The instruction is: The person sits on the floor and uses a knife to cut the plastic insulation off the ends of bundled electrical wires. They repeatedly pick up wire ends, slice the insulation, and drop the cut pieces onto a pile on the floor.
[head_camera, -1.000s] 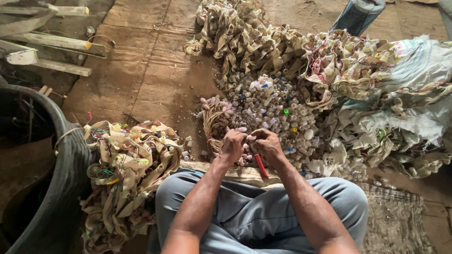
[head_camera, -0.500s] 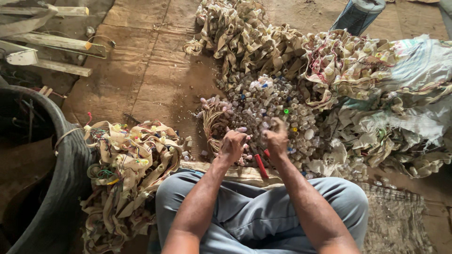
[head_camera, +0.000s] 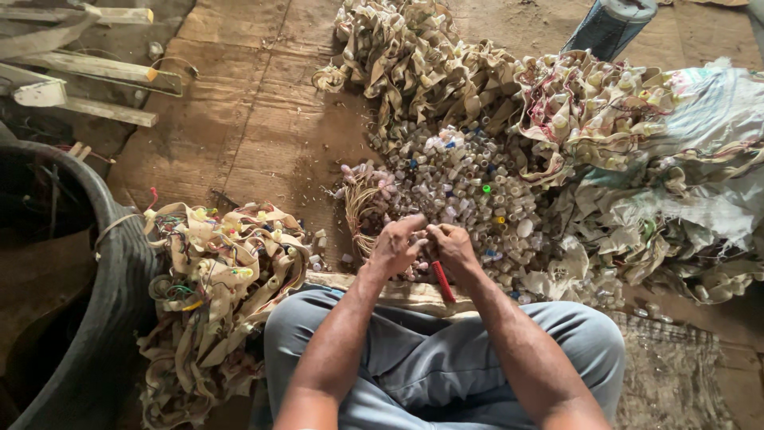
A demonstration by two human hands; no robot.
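Red-handled cutting tool [head_camera: 442, 280] gripped in a seated worker's right hand [head_camera: 454, 248], both hands meeting over a heap of small plastic caps.

Its long axis runs from the fingers down and slightly rightward toward the grey-trousered lap [head_camera: 414, 366], handle end nearest the body. The left hand [head_camera: 395, 247] is closed, thumb and fingers pinching something too small to make out, touching the right hand just above the tool. The mound of pale, pink and grey plastic caps [head_camera: 469, 179] lies directly ahead of both hands on the worn brown floor matting [head_camera: 247, 119]. A pile of beige cloth-like strips with coloured wires [head_camera: 215, 279] sits at the worker's left, beside a black rubber tub [head_camera: 119, 295].
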